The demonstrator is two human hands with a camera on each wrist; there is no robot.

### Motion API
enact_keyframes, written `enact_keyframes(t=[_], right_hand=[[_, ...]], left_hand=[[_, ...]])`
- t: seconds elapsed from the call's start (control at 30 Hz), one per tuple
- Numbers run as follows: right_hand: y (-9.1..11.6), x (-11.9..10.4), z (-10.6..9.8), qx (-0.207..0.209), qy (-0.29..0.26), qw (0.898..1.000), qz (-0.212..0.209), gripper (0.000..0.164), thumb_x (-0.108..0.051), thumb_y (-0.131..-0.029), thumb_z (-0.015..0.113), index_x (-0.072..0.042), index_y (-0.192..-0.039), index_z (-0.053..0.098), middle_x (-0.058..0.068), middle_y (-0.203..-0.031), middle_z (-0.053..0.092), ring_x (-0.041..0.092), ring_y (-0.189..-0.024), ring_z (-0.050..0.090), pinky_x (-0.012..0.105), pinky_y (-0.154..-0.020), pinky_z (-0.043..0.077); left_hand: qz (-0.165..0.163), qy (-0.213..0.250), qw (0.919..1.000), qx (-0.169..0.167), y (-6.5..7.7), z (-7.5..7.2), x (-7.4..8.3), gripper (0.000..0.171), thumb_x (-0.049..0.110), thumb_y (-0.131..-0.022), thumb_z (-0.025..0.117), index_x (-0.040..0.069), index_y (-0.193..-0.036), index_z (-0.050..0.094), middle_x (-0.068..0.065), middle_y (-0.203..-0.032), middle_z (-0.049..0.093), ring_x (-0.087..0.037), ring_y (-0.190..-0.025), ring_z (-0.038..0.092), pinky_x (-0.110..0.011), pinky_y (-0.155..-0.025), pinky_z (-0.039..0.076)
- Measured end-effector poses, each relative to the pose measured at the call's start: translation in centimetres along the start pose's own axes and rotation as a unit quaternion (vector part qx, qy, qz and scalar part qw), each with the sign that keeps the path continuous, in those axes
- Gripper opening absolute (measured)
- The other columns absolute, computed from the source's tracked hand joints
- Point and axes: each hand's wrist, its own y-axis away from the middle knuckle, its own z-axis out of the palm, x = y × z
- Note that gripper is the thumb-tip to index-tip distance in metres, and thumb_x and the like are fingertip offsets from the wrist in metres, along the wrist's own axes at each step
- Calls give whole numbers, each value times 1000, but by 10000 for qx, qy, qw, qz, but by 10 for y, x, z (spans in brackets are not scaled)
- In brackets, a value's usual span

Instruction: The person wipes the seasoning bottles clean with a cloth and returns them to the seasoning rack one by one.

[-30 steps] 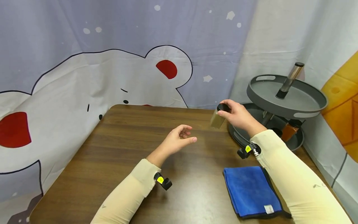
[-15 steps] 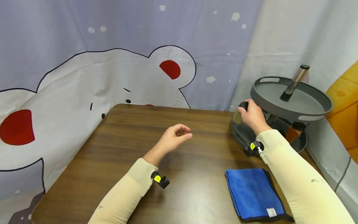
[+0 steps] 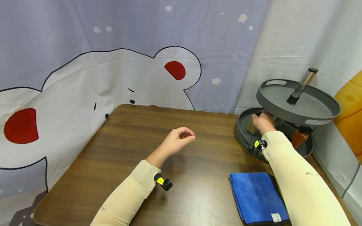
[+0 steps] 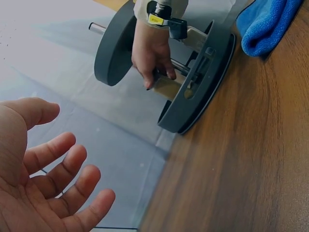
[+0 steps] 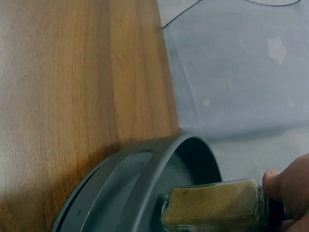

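Note:
My right hand (image 3: 264, 121) holds a clear glass spice jar (image 5: 212, 205) of brownish-yellow powder by its dark lid end. The hand reaches in under the upper tray (image 3: 299, 102) of a grey two-tier stand. Below it, the jar is inside the rim of the round lower tray (image 3: 240, 133); in the left wrist view the jar (image 4: 167, 88) is close over that tray's floor. My left hand (image 3: 176, 142) hovers over the wooden table with its fingers loosely bent and holding nothing. Part of the lid is hidden behind the right fingers.
A jar with orange contents (image 3: 299, 137) and a black lid stands in the lower tray on the right. A folded blue cloth (image 3: 255, 197) lies near the front right. The stand's post (image 3: 302, 86) rises through the upper tray. A patterned curtain (image 3: 141, 28) hangs behind the table.
My right hand has carried the spice jar rightward from above the table and down into the lower tray, under the upper one. The left hand has stayed nearly in place.

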Motion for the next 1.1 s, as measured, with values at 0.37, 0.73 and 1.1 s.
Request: enact_keyframes(t=[0.37,0.73,1.1], right_hand=[[-1,6,3,147,-104,9995,255,60,-27,-106,39,13,-149,27,39,-145,37,53,-136,35,56,-114,30],[0,21,8,468,-147,9988,-3,69,-32,-105,42,15,-152,20,40,-148,33,55,-137,32,59,-114,28],[42,-18,12,-143,708,9810,-1799,77,-40,-105,44,13,-154,18,39,-158,17,54,-146,17,64,-116,19]], left_hand=[[56,-130,9999,44,0,-1,1,15,22,-95,71,11,-105,72,-1,-92,67,-21,-82,58,-29,-69,47],[33,-253,9997,-69,-4,2,4,15,23,-96,70,11,-105,71,0,-92,67,-17,-82,58,-29,-71,48],[-391,-2614,9640,300,-19,-50,-6,46,40,-97,64,14,-134,61,-10,-132,61,-31,-119,59,-48,-98,49]])
